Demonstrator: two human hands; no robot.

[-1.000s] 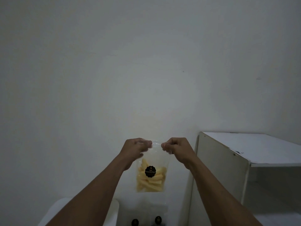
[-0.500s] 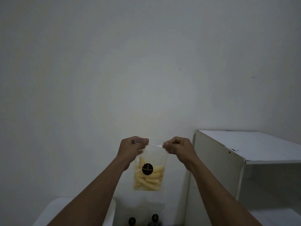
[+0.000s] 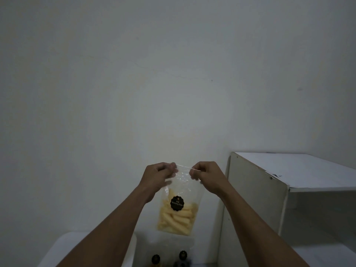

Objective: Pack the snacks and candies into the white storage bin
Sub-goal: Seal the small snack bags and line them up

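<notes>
A clear plastic snack bag (image 3: pixel 178 214) holds pale yellow sticks and carries a round black label. It hangs in the air in front of a bare wall. My left hand (image 3: pixel 158 178) pinches the bag's top left corner. My right hand (image 3: pixel 207 177) pinches the top right corner, so the top edge is stretched between the two. A white bin's rounded corner (image 3: pixel 77 245) shows at the bottom left, mostly hidden behind my left forearm.
A white open cabinet (image 3: pixel 269 189) stands at the right, its top and one shelf visible. Below the bag, two more black round labels (image 3: pixel 169 257) peek up at the bottom edge. A plain white wall fills the rest of the view.
The bag has tilted slightly, its bottom swinging a little to the right. Both hands have kept their pinch on the top corners, and the view has shifted a bit.
</notes>
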